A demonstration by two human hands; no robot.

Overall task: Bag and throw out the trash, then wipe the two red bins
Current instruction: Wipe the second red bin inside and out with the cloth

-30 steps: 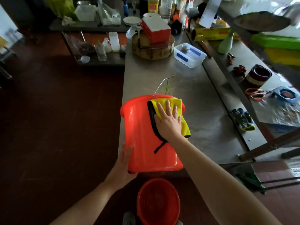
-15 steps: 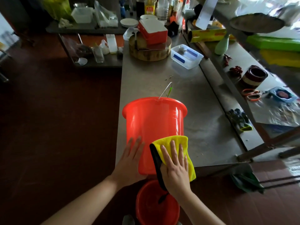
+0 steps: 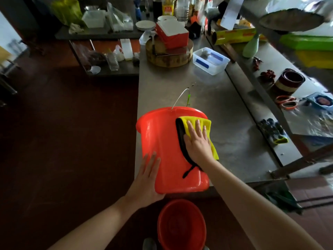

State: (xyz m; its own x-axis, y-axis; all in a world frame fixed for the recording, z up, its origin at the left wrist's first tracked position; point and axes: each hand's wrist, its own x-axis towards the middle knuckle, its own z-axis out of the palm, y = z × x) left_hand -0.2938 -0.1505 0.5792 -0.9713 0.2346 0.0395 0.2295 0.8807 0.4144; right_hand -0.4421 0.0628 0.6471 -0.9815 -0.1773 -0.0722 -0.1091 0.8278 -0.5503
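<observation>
A bright red bin (image 3: pixel 165 141) lies tilted at the near edge of the steel table (image 3: pixel 225 109), its rim pointing away and its wire handle sticking out behind. My right hand (image 3: pixel 198 139) presses a yellow cloth with a black edge (image 3: pixel 207 124) flat against the bin's upper side near the rim. My left hand (image 3: pixel 146 179) rests with straight fingers on the bin's lower left side. A second red bin (image 3: pixel 181 224) stands upright on the floor right below the table edge.
Farther along the table are a round wooden block (image 3: pixel 169 55) with a red-and-white box on it and a clear plastic tub (image 3: pixel 210 60). Dark gloves (image 3: pixel 273 130), orange scissors (image 3: pixel 286 102) and a roll of tape (image 3: pixel 290 82) lie at the right. Dark floor spreads left.
My right hand has slid the cloth from the bin's near end up toward its rim. My left hand stays on the bin's lower left side.
</observation>
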